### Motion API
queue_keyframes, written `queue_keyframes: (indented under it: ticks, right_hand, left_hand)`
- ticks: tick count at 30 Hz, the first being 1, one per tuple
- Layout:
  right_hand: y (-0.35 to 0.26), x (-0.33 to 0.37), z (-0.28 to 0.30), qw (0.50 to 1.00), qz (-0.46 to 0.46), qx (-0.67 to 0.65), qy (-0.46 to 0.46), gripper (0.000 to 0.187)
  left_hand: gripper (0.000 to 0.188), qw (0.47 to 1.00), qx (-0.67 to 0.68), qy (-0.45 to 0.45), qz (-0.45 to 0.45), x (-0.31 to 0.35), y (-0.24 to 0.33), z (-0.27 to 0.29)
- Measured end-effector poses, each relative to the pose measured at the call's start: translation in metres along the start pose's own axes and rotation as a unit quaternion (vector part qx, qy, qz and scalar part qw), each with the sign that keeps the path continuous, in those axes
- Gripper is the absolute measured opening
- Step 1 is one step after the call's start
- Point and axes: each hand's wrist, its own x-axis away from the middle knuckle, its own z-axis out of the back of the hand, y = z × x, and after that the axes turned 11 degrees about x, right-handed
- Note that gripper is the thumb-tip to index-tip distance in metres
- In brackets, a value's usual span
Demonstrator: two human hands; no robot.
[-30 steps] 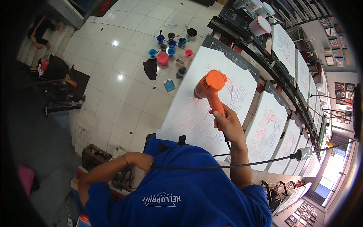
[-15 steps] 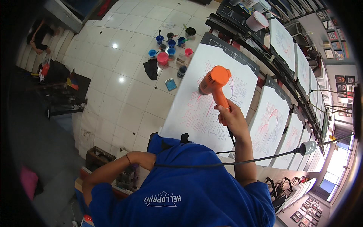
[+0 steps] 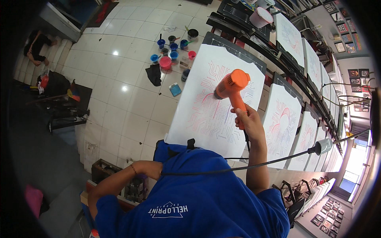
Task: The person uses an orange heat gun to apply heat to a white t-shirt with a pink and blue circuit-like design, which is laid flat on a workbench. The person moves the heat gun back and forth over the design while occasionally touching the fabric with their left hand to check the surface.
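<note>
My right hand (image 3: pixel 251 122) grips the handle of an orange heat gun (image 3: pixel 237 81), its dark nozzle pointing left and down over a white printed cloth (image 3: pixel 183 123). Fine red and blue circuit-like lines cover the cloth, which lies over a dark board (image 3: pixel 234 51) showing at its far end. From the handle a black cord (image 3: pixel 278 160) runs down, with another stretch crossing in front of my blue shirt toward a grey plug (image 3: pixel 323 146). My left hand (image 3: pixel 152 169) rests at my waist, its fingers hidden by the shirt.
On the tiled floor beyond stand several ink pots (image 3: pixel 165 62), with a black rag (image 3: pixel 153 75) and a blue square item (image 3: pixel 174 89). More printed white cloths (image 3: pixel 282 123) line the dark rail (image 3: pixel 295 67) on the right. A person (image 3: pixel 37 49) sits at far left.
The heat gun and my right hand have shifted right over the print, uncovering more of its middle. My left hand stays at my waist. The whole view has shifted slightly.
</note>
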Motion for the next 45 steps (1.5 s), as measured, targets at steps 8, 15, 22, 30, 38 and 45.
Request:
queue_keyframes:
  ticks: [8,15,22,30,38,45]
  right_hand:
    - [-0.001,0.009,-0.014,0.999,0.008,-0.014,-0.035,0.042]
    - [0.006,0.013,-0.012,0.999,0.01,-0.011,-0.053,0.045]
    - [0.016,0.033,0.017,0.999,-0.014,0.015,-0.044,0.049]
    - [0.005,0.02,-0.018,0.992,0.027,0.002,-0.126,0.045]
    - [0.023,0.045,0.02,0.997,-0.007,0.042,-0.07,0.045]
    - [0.022,0.042,-0.007,0.992,0.014,-0.008,-0.128,0.045]
  left_hand:
    - [0.033,0.994,-0.078,-0.059,0.05,0.002,0.023,0.006]
    - [0.023,0.997,0.056,0.058,0.017,0.007,0.037,-0.013]
    - [0.02,0.996,0.031,0.037,0.081,0.013,0.076,-0.03]
    - [0.018,0.97,0.048,0.203,-0.122,-0.004,0.031,-0.08]
    - [0.041,0.988,0.101,0.112,0.015,-0.004,0.037,-0.081]
    - [0.041,0.99,0.093,0.1,0.036,-0.007,0.038,-0.081]
